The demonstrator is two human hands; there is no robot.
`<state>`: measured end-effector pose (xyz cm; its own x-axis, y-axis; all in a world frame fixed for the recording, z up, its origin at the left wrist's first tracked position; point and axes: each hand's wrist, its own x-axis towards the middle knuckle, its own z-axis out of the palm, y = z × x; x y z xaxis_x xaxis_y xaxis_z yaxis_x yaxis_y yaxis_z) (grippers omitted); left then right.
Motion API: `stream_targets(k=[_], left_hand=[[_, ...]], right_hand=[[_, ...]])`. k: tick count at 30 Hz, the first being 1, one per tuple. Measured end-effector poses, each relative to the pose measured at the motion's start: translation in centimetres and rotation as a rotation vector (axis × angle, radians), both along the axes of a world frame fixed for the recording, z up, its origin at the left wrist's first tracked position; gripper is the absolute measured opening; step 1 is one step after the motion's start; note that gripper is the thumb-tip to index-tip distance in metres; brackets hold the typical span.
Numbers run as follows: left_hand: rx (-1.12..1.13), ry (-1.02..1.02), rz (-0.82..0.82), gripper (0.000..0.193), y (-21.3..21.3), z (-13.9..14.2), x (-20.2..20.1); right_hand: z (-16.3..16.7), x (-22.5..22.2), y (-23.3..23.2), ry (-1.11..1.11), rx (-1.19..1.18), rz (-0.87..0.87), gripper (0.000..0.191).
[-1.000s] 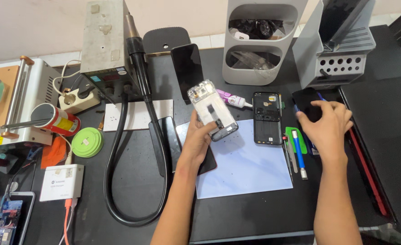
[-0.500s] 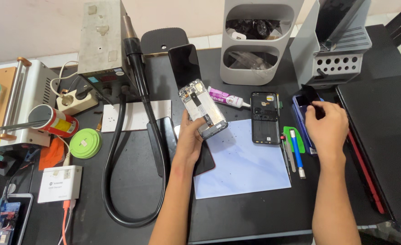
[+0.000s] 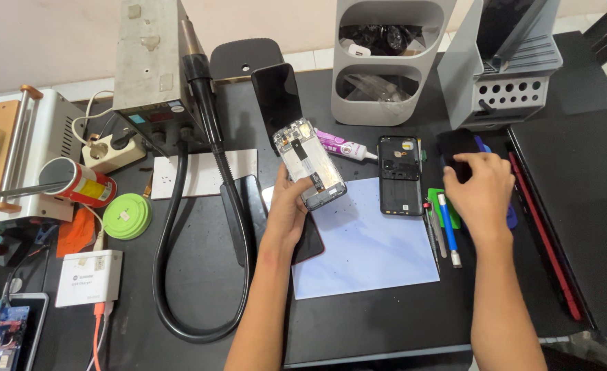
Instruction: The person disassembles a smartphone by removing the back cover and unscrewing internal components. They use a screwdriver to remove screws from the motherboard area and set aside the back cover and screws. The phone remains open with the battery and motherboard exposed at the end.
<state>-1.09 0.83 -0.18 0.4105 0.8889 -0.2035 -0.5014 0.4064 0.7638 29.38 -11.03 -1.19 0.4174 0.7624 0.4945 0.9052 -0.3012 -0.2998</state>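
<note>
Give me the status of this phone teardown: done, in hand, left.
Done: the black back cover is off and lies on the bench beside the pale blue mat. In hand: the left hand holds up the opened phone, circuit boards exposed, while the right hand grips a small dark part. Left: the boards sit in the frame; the tools lie unused.
</note>
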Motion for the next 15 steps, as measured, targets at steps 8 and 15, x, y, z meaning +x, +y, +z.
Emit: stream_targets(k=[8,15], left_hand=[[-0.011,0.036,-0.005,0.072,-0.3,0.4,0.0],[0.006,0.023,-0.013,0.072,-0.2,0.2,0.2]], right_hand=[[-0.4,-4.4,1.5,0.104,-0.038,0.147,0.026],[0.0,-3.9,1.6,0.417,-0.023,0.112,0.025]])
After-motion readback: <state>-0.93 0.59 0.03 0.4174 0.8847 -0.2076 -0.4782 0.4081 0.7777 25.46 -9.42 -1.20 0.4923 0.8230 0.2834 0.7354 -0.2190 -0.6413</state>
